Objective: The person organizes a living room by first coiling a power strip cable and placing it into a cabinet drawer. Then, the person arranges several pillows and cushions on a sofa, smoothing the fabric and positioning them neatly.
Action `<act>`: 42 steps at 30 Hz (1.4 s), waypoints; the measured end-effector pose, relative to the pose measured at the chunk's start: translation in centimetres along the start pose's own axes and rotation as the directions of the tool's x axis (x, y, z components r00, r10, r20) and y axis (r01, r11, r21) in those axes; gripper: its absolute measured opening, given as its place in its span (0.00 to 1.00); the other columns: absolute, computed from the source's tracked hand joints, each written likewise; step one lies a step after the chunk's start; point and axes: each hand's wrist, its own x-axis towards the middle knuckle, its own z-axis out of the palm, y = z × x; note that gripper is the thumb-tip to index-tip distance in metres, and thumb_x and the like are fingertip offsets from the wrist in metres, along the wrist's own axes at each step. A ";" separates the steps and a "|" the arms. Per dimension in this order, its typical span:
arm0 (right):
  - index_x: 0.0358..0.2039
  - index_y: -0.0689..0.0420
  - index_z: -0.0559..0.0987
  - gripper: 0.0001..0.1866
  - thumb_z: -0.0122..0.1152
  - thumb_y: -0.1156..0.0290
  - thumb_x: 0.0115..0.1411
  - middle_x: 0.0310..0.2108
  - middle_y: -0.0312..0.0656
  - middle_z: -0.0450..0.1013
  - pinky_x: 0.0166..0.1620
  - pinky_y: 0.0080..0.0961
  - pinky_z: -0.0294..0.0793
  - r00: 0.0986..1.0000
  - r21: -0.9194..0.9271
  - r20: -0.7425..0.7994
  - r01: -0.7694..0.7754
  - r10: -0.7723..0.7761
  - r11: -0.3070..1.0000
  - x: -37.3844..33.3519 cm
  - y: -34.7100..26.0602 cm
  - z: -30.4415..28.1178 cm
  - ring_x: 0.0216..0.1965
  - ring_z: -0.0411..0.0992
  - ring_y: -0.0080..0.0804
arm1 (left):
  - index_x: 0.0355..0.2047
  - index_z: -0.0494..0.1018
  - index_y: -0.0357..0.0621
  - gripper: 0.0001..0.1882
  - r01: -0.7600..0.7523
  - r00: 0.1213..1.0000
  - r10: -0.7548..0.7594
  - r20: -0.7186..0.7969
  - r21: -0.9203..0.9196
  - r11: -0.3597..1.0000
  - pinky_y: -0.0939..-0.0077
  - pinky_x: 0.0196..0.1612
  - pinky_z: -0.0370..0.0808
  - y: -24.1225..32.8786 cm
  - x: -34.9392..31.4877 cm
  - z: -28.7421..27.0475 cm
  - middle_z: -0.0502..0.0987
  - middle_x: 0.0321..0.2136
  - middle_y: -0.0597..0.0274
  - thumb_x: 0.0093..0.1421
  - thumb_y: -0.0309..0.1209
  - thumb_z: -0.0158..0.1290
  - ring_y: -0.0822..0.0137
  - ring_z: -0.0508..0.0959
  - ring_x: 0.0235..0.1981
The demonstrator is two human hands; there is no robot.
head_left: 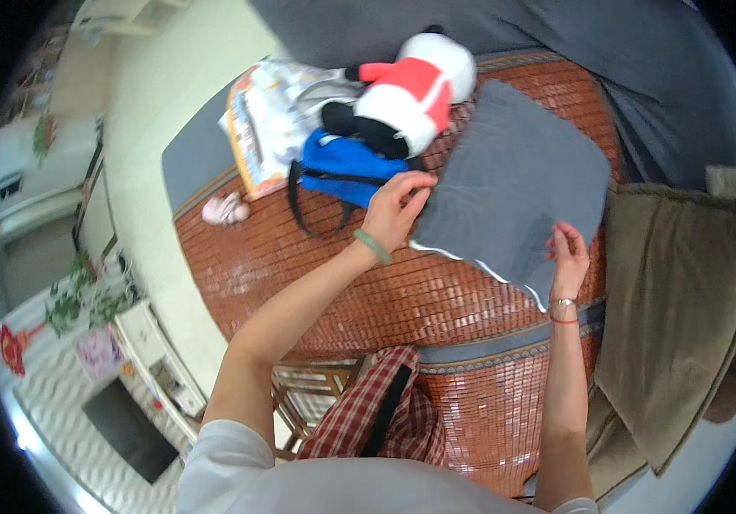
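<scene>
A square grey cushion cover (518,171) lies fairly flat on the brown woven mat, a white zip or trim running along its near edge. My left hand (395,210), with a green bangle at the wrist, is at the cover's left edge; its fingers are bent, and thumb and forefinger stand a little apart. Over the cover's near right part is my right hand (568,257), its fingers loosely curled and apart with nothing seen in them. Just beyond my left hand lies a blue bag (355,163) with a black zip and strap.
A panda plush toy (419,90) in red lies behind the blue bag, beside a white and orange plastic bag (274,120). A small pink object (225,209) rests on the mat (299,283) at left. Brown fabric (667,317) drapes at right. A wooden stool (321,381) stands below.
</scene>
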 end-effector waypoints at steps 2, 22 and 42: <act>0.48 0.59 0.73 0.20 0.60 0.65 0.58 0.44 0.41 0.71 0.25 0.15 0.69 0.966 -0.179 -0.218 0.101 -0.139 0.979 3.3 1.9 -3.8 0.27 0.70 0.20 | 0.48 0.71 0.38 0.18 0.110 0.991 -0.107 0.080 -0.035 0.993 0.74 0.48 0.71 0.2 4.2 3.8 0.72 0.48 0.55 0.60 0.33 0.53 0.63 0.73 0.48; 0.49 0.58 0.72 0.22 0.64 0.67 0.54 0.37 0.38 0.73 0.22 0.17 0.74 0.976 0.021 -0.005 -0.217 0.217 0.976 9.0 -1.3 -9.2 0.25 0.70 0.20 | 0.59 0.58 0.44 0.37 0.636 0.737 -0.554 0.387 -0.120 0.762 0.73 0.34 0.79 2.4 14.2 8.0 0.68 0.52 0.60 0.52 0.37 0.63 0.65 0.72 0.49; 0.66 0.58 0.42 0.54 0.68 0.56 0.50 0.65 0.58 0.43 0.57 0.42 0.66 0.975 0.042 0.049 0.215 -0.217 0.976 28.1 -16.0 -4.0 0.64 0.50 0.52 | 0.64 0.52 0.53 0.34 0.149 0.976 -0.134 0.169 -0.079 0.986 0.68 0.37 0.80 6.9 33.9 10.2 0.63 0.56 0.50 0.59 0.32 0.55 0.60 0.75 0.46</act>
